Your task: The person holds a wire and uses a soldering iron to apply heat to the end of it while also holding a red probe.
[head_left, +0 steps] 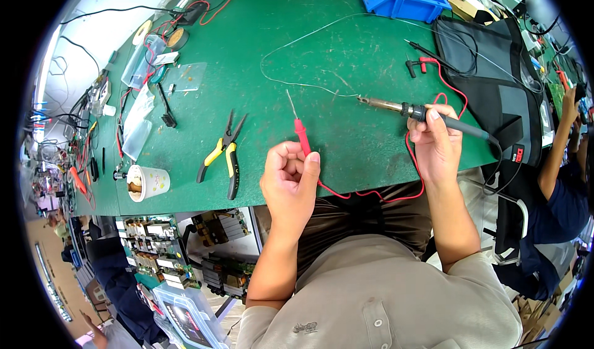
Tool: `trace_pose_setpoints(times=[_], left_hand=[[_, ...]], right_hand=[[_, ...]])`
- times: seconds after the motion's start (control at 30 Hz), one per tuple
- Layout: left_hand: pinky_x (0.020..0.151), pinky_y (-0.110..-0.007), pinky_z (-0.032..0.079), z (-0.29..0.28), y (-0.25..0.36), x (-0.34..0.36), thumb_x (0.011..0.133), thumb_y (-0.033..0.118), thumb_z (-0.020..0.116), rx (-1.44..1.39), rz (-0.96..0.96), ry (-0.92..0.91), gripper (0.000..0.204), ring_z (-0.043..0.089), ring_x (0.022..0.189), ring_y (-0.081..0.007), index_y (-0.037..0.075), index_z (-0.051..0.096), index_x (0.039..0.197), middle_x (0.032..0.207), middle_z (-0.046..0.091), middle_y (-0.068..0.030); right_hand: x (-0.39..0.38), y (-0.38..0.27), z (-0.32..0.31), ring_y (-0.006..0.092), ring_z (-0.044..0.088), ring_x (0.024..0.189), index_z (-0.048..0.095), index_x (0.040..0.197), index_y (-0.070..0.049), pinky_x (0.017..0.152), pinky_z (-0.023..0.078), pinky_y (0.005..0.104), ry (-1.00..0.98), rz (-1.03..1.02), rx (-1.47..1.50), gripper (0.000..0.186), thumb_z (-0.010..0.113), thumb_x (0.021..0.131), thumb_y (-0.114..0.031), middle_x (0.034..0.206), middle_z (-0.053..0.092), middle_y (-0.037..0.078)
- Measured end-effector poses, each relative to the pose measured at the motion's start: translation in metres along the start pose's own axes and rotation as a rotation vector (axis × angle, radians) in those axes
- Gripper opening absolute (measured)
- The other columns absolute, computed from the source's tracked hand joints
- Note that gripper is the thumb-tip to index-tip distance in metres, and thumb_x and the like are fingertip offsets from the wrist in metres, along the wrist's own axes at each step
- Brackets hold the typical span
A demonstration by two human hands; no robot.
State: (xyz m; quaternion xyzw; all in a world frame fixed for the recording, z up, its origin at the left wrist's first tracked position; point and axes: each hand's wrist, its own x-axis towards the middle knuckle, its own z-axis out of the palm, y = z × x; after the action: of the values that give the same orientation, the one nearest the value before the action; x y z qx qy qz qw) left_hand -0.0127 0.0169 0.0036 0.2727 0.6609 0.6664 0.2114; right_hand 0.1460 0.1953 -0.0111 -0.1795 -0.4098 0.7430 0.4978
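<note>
Over the near edge of the green worktop (365, 148), the left hand (288, 182) pinches a red test probe (302, 135); the right hand (438, 145) grips a soldering iron (413, 111), tip pointing left.

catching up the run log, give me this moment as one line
left hand: holds red test probe | right hand: holds soldering iron, tip near thin wire | left of left hand: pliers, paper cup

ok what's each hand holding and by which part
Left hand: the red test probe, by its red handle. Right hand: the soldering iron, by the front of its dark handle.
</note>
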Motion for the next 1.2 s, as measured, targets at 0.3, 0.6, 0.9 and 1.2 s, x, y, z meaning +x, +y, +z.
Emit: trace_pose_setpoints(times=[0.3,0.6,0.9,1.2], left_hand=[[0.051,-0.015,0.036,0.001,-0.003,-0.001,0.084,-0.006,0.069,-0.019,-0.007,-0.011,0.023,0.048,0.061,0.0015,0.0,0.052,0.1,0.079,0.058,0.0011],[0.049,-0.022,0.039,-0.014,0.015,-0.002,0.077,-0.004,0.073,0.518,0.079,-0.119,0.018,0.051,0.055,-0.0085,0.0,0.068,0.095,0.077,0.06,-0.0066],[0.052,-0.029,0.045,-0.015,0.019,0.0,0.078,-0.002,0.073,0.71,0.194,-0.186,0.017,0.057,0.061,-0.0185,-0.002,0.07,0.094,0.083,0.061,-0.0107],[0.049,-0.024,0.036,-0.011,0.011,-0.005,0.078,-0.005,0.07,0.689,0.265,-0.143,0.016,0.048,0.057,-0.0115,-0.003,0.07,0.094,0.082,0.06,-0.0087]], right_hand=[[0.0,-0.002,0.003,0.0159,0.057,0.061,0.058,0.098,-0.003,0.058,0.046,0.0287,0.004,0.001,-0.013,0.006,0.06,0.094,-0.007,0.075,0.062,0.007],[-0.001,-0.005,0.002,0.0153,0.057,0.059,0.058,0.096,-0.001,0.055,0.047,0.0278,-0.017,0.024,-0.037,0.005,0.061,0.093,-0.004,0.072,0.061,0.008],[-0.009,-0.003,0.015,0.0101,0.056,0.05,0.058,0.088,0.001,0.043,0.043,0.0228,-0.081,0.035,-0.38,0.006,0.063,0.087,0.003,0.068,0.06,0.007],[-0.008,-0.003,0.023,0.0049,0.055,0.05,0.06,0.084,0.001,0.041,0.04,0.0178,-0.078,0.077,-0.358,0.009,0.069,0.085,0.001,0.067,0.063,0.006]])
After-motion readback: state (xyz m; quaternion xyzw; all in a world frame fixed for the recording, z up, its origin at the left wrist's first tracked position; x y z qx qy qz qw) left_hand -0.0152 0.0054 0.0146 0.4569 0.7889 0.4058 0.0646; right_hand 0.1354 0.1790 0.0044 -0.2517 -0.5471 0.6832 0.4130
